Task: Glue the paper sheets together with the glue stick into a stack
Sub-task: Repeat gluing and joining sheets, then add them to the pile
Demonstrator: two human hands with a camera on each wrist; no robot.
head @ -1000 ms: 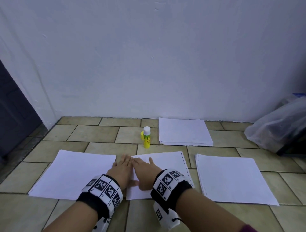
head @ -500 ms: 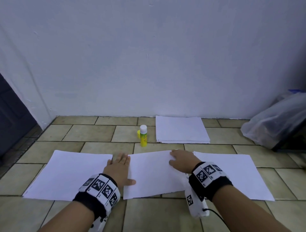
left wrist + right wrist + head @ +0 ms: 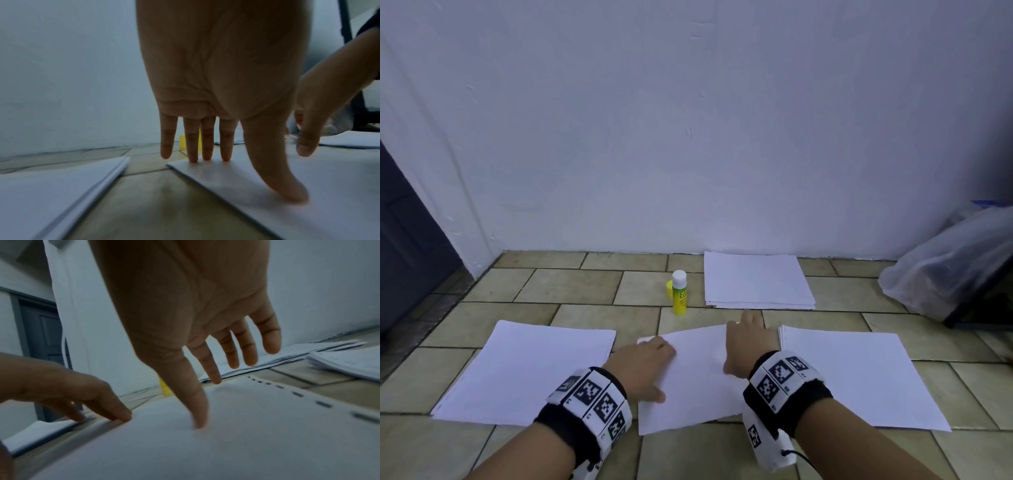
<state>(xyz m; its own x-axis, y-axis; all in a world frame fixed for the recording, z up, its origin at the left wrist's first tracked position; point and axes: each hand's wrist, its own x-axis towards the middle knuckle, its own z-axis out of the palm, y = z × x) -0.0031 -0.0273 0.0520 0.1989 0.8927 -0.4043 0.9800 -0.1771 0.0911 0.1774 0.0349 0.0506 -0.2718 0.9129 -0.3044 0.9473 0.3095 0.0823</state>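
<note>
1. Middle paper sheet [image 3: 698, 377], white, flat on the tiled floor [image 3: 571, 287] at lower centre of the head view.
2. Left hand [image 3: 642, 366] on its left edge, fingers straight, pressing down, gripping nothing.
3. Right hand [image 3: 748, 342] on its upper right part, fingers spread loosely, thumb tip touching paper.
4. Glue stick [image 3: 679, 292] upright just above, centre frame.
5. More paper stacks at left [image 3: 527, 370], right [image 3: 859, 373] and upper right [image 3: 756, 279].
</note>
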